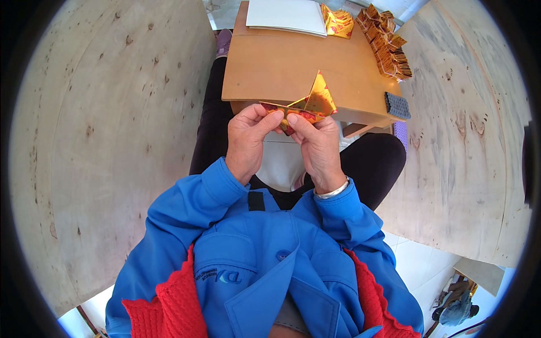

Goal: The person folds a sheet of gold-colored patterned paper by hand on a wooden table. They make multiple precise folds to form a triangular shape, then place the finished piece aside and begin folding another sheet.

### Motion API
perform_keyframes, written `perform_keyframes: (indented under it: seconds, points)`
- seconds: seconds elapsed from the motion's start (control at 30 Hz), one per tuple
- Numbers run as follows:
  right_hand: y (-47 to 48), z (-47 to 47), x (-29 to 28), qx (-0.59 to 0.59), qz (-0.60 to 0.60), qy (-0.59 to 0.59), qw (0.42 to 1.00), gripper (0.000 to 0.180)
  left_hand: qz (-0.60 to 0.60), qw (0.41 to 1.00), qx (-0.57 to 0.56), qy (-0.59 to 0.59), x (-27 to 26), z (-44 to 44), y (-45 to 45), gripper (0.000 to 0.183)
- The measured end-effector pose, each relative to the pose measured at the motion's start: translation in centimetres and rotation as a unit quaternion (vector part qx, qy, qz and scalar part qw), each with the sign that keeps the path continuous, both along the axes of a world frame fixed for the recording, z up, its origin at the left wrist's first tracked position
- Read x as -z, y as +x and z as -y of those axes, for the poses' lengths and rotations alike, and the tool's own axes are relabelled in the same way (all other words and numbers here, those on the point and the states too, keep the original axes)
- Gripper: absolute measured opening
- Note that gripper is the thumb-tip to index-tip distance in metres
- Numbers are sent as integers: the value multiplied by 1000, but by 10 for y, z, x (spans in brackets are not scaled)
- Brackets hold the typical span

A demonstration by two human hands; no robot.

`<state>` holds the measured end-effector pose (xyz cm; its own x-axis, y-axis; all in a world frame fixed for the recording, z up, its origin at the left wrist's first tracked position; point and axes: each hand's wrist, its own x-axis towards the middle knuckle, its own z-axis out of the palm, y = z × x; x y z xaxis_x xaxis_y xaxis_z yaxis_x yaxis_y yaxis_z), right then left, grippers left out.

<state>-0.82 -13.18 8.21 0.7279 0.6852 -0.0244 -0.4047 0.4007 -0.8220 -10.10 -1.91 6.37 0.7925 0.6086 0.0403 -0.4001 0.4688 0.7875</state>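
Observation:
A sheet of gold foil paper (319, 101) with red print is held up in front of my knees, partly folded. One pointed flap stands up at its right side, and a folded band runs along its lower edge. My left hand (250, 137) pinches the band's left part between thumb and fingers. On the other side, my right hand (316, 141) grips it close to the middle, thumb on top. Both thumbs almost meet, and the fingers behind the paper are mostly hidden.
Beyond my hands stands a small wooden table (291, 63). On it are white sheets (285, 17), a stack of folded gold papers (339, 23) and several tied bundles (386, 46) along the right edge. A grey textured pad (397, 105) sits at the near right corner. Wooden boards (114, 126) flank me.

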Motion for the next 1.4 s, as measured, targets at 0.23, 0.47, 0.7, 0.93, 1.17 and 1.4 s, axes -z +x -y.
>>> perform_keyframes:
  seconds: [0.23,0.47,0.7,0.93,1.17,1.4]
  points:
    - [-2,-2,4,-2,1,2,1000,6,9,1000,-7,-15,3,0,1,6]
    - [-2,-5,4,4,0,-15,1000,6,-1,1000,4,-27,5,-4,3,6]
    - [4,-11,2,48,-13,-15,999,7,-37,998,37,17,7,0,6,11]
    - [6,-8,0,45,-10,0,999,6,-52,994,56,82,12,5,5,12]
    - [2,-10,-4,58,-17,-14,998,6,-55,991,62,106,15,3,2,12]
    - [-1,-13,-9,75,-22,-17,997,5,-52,992,55,106,18,6,0,7]
